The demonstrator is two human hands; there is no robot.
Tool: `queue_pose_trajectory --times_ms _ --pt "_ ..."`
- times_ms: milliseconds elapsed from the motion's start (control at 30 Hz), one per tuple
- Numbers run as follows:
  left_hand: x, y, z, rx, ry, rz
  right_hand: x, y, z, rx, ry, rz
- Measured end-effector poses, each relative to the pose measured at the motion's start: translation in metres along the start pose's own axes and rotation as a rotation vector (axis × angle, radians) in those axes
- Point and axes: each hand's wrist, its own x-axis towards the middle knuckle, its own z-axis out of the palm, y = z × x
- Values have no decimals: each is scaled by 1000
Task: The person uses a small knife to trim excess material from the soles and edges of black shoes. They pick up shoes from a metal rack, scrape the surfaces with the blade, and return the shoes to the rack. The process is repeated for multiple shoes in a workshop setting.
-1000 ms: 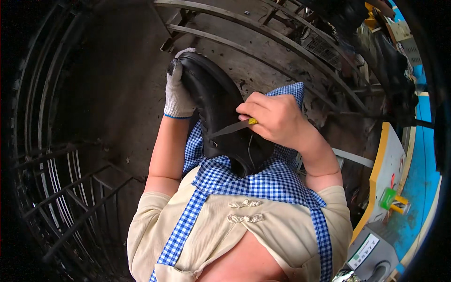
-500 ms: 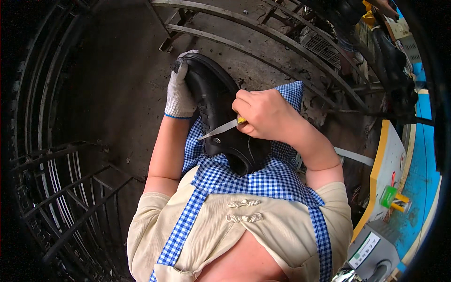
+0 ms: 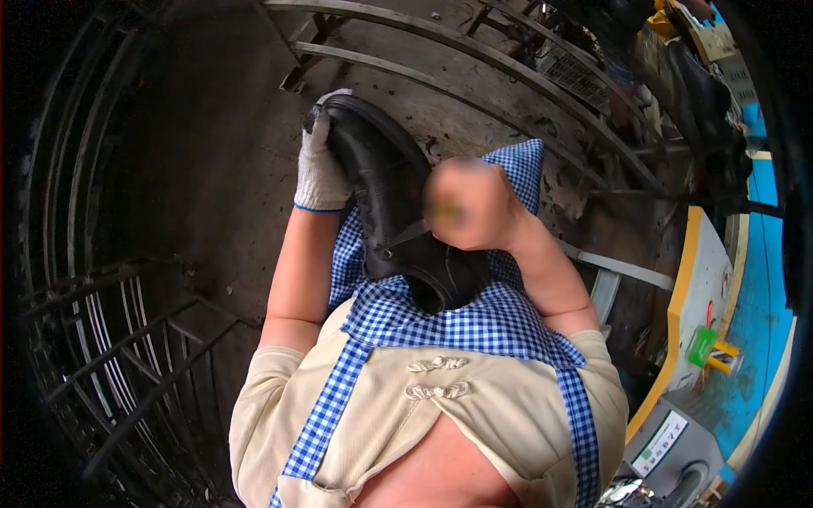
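A black leather boot (image 3: 370,165) lies across my lap on a blue-and-white checked apron (image 3: 440,328), its toe away from me and its opening towards my body. My left hand (image 3: 323,169), in a white knitted glove with a blue cuff edge, is closed round the toe. Bare and ungloved, my right hand (image 3: 477,203) is over the boot's right side, closed on a knife. The pointed metal blade of the knife (image 3: 412,231) reaches left over the boot's shaft, and a hint of its yellow handle shows. Blur covers my right fingers.
Metal rack rails (image 3: 398,78) run across the far side, with another frame (image 3: 157,356) at the left. On the right is a blue-topped workbench (image 3: 758,339) with a yellow edge, holding a green and yellow item (image 3: 716,351) and a grey machine housing (image 3: 677,440).
My right hand has turned and shifted slightly, and less of the blade shows over the boot. The left hand keeps its hold on the toe.
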Motion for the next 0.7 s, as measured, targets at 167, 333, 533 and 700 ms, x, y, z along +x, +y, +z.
queue_pose_trajectory --times_ms 167,333,533,700 --pt "-1 -2 -1 -58 -73 7 -5 6 -2 222 27 62" --pt "2 -1 -5 -4 -33 28 -10 20 -3 750 63 273" --pt "-1 -1 -6 -32 -6 21 -19 23 -1 659 136 371" --pt "-3 0 -3 1 1 -2 -10 -10 -3 63 33 65"
